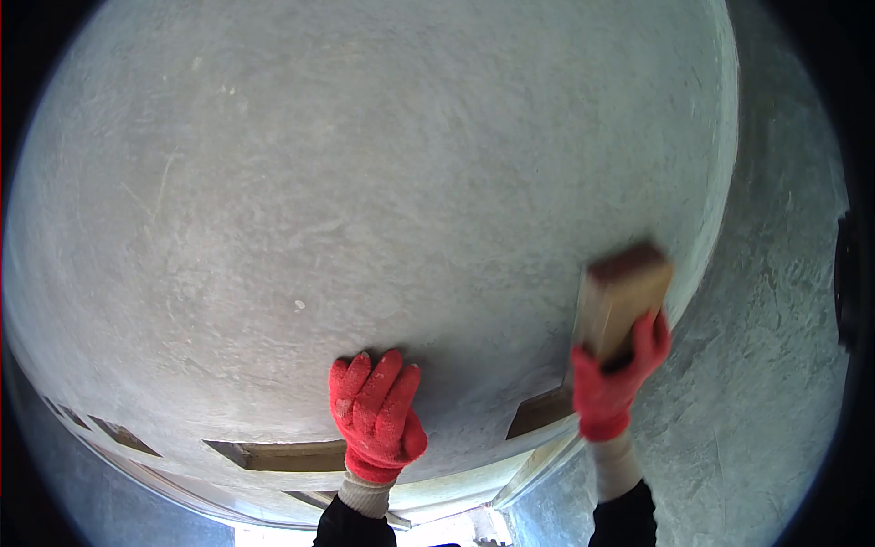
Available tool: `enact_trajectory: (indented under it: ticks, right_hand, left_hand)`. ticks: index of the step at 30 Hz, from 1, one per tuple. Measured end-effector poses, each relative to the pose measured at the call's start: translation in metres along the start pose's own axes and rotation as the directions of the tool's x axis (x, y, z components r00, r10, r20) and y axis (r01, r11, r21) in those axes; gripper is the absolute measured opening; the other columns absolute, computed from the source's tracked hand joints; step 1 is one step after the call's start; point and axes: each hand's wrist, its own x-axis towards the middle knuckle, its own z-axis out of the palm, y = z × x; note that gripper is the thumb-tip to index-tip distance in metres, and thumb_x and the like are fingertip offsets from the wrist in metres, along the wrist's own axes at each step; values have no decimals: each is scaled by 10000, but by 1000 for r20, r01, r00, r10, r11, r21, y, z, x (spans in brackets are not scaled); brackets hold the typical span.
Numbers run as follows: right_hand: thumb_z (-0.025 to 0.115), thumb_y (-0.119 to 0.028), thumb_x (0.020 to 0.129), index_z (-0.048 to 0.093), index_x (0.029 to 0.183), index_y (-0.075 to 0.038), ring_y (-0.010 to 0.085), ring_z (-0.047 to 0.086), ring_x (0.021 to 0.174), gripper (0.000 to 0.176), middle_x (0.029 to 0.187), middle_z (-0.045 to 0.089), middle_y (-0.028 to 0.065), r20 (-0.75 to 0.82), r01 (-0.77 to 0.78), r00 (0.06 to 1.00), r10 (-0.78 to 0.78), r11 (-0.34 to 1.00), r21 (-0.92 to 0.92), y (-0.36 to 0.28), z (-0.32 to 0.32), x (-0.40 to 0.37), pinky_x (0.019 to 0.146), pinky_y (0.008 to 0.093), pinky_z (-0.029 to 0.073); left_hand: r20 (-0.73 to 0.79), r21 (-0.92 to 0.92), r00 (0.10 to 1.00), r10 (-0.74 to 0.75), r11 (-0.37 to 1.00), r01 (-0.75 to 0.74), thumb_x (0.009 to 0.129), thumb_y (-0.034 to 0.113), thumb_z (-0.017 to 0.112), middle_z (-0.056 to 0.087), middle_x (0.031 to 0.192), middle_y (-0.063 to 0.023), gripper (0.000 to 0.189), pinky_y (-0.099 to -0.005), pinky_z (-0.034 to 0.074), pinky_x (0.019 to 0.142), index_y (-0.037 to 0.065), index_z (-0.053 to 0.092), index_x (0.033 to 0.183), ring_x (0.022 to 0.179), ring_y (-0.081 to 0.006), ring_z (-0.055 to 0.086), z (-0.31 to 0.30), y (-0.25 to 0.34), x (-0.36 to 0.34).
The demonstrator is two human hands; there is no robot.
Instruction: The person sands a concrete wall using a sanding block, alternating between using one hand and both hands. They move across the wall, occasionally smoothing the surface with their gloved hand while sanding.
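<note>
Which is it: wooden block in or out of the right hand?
In: the right hand grips the wooden block, thumb and fingers on opposite sides.

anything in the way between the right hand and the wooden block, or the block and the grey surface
Nothing visible: the right hand grips the wooden block, and no object shows between block and grey surface. The left hand is well aside.

Two gloves [375, 410], one block [624, 296]
</note>
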Motion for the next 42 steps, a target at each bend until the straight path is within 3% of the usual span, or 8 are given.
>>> enact_trajectory:
  ticks: [8,18,20,21,22,24,35,42]
  right_hand:
    - [775,-372,799,500,1376,-29,246,447,1258,726,1348,438,155,-91,-234,958,272,925,299,-22,26,229,1064,360,365]
    - [781,-252,724,553,1289,-52,257,642,902,641,923,611,148,-198,90,976,-88,996,1,-9,9,52,805,395,514]
    - [753,-307,802,436,1407,3,285,469,1225,750,1333,452,177,4,-145,989,145,989,-21,-17,7,124,1027,408,395]
    - [783,-218,765,574,1230,24,220,648,830,564,855,634,128,-181,-13,981,68,958,288,-13,23,169,801,357,504]
    - [788,-227,764,585,1170,76,213,643,797,546,846,636,121,-154,84,987,-56,980,180,-16,19,217,758,343,503]
    - [654,-397,892,477,1386,-33,237,508,1220,639,1342,508,154,-246,-141,954,169,982,129,-34,25,264,1010,309,409]
    - [816,-223,698,427,1406,-26,360,572,1045,831,1170,543,235,-130,95,986,-104,993,-77,11,0,26,908,442,458]
    - [813,-292,728,559,1281,61,294,606,1081,703,1137,645,218,-222,-58,970,101,980,189,0,14,206,947,376,460]
  left_hand:
    - [35,30,999,7,1000,-8,913,272,381,621,1178,-164,392,-565,349,1043,32,642,1080,1210,-380,507,0,-1,-3]
    - [29,31,1000,6,999,-7,910,273,379,622,1178,-173,394,-573,342,1051,29,638,1079,1207,-381,506,-1,1,-3]
    - [29,18,1000,7,1000,-8,906,268,378,620,1181,-173,392,-574,343,1050,29,637,1079,1202,-380,507,-2,1,-3]
    - [24,17,1000,-1,1000,1,928,277,373,627,1171,-152,388,-562,373,999,41,656,1050,1193,-360,507,-2,1,-2]
    - [17,19,1000,-8,1000,8,950,286,368,633,1160,-131,392,-549,403,949,53,675,1022,1184,-340,507,-1,1,-1]
    - [8,20,1000,1,1000,-2,950,283,366,632,1162,-131,392,-549,401,956,53,673,1028,1183,-339,508,0,1,-1]
    - [-16,31,1000,-8,999,8,937,240,370,631,1168,-133,366,-544,389,998,56,665,1051,1193,-340,505,2,4,0]
    - [-3,17,1000,13,1000,-13,885,171,403,630,1166,-138,332,-545,410,954,44,662,1048,1204,-335,489,1,3,2]
